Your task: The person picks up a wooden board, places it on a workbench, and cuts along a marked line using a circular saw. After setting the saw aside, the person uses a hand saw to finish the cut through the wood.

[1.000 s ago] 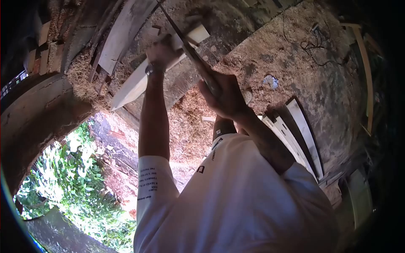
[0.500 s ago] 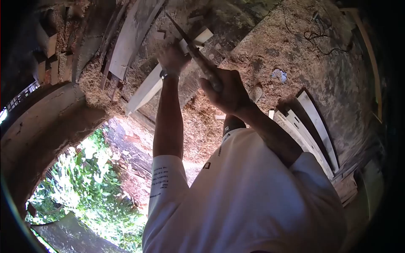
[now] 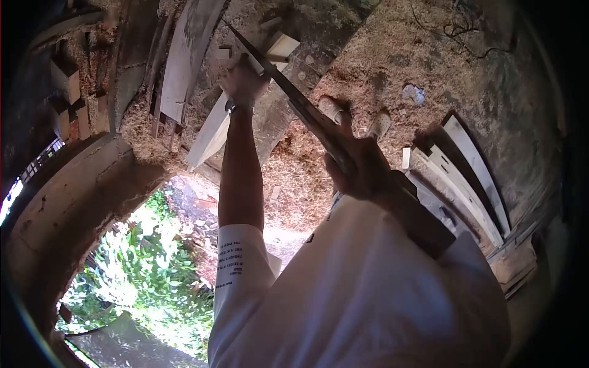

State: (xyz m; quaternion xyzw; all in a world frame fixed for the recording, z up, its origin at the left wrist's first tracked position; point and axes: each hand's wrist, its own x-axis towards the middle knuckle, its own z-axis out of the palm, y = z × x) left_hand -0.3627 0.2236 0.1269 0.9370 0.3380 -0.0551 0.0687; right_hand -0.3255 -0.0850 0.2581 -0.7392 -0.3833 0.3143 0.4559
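My right hand (image 3: 363, 164) is wrapped around the handle end of a handsaw (image 3: 281, 84), its long narrow blade seen almost edge-on and slanting up to the left. The blade crosses a pale wooden beam (image 3: 212, 130) close beside my left hand. My left hand (image 3: 245, 84), with a watch at the wrist, grips the beam from above with its fingers bent over it. Past the blade, the beam's other end (image 3: 282, 46) sticks out to the upper right. The contact between blade and wood is hard to make out.
Wood shavings (image 3: 294, 190) cover the floor around my feet (image 3: 380, 124). Long boards (image 3: 469, 165) lie at the right, and more planks (image 3: 184, 67) lean at the upper left. A dark cord (image 3: 457, 34) lies at the upper right. Greenery (image 3: 141, 264) shows through an opening at lower left.
My right hand has drawn the saw back toward my body, down and to the right. My left hand stays on the beam; the view has shifted slightly.
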